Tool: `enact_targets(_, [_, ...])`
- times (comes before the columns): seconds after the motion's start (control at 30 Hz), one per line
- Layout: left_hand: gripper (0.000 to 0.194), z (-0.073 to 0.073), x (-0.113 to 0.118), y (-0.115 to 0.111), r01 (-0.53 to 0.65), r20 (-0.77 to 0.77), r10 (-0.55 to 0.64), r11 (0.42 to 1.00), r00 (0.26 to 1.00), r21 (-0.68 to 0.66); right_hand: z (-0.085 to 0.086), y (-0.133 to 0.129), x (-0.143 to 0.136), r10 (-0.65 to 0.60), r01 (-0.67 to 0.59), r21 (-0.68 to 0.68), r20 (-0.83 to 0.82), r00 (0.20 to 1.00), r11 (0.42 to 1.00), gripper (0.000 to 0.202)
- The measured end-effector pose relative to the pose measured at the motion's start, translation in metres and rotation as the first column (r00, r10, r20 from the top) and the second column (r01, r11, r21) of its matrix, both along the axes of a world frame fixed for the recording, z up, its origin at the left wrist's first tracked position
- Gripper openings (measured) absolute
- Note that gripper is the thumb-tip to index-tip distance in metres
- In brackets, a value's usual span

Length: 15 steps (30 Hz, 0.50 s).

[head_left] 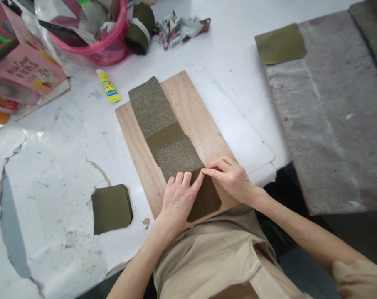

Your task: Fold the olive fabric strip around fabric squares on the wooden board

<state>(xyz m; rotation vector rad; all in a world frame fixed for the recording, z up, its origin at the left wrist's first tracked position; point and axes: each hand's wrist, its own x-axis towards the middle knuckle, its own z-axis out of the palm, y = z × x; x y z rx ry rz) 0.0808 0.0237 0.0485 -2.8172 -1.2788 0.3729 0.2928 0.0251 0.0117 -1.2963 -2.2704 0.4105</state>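
a white-covered table (66, 166) fills most of the view. at right lies a large grey sheet (325, 124), with a small olive rectangle (282, 45) on its far left corner. near the middle, a light wooden board (191, 99) sits tilted at the table's near edge. on it, lengthwise, is the long olive strip (176, 155) – textured sections broken by a smooth band, with a smooth dark part nearest the person. both hands are together at this strip: the left hand (178, 197) lies over it, fingers spread and pressing down, while the right hand (233, 178) reaches in from the side, its fingertips meeting the left index finger at the strip's edge; whether they pinch it, i cannot tell. at far left are a pink printed box (32, 68) and a pink basket (118, 41) of mixed items – an olive roll (141, 27) beside the basket, then a crumpled wrapper (182, 31). olive squares (112, 209) lie left of the board; beyond them is a small yellow tube (109, 86).
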Motion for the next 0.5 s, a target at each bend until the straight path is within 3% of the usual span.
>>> enact_targets(0.17, [0.053,-0.012,-0.018,-0.015,-0.058,0.142,0.046,0.995,0.989,0.076,-0.002,-0.004,-0.004,0.022,-0.025,0.044,0.083,0.996,0.999,0.032])
enact_targets(0.33, [0.046,-0.026,-0.042,-0.034,-0.188,0.240,0.155,0.974,0.958,0.124,-0.002,-0.005,-0.004,-0.010,0.007,0.033,0.090,0.996,0.999,0.033])
enact_targets(0.5, [0.030,-0.029,-0.070,-0.047,-0.371,0.416,0.300,0.923,0.858,0.099,-0.001,-0.004,-0.004,-0.119,0.120,-0.025,0.014,0.993,0.992,0.027])
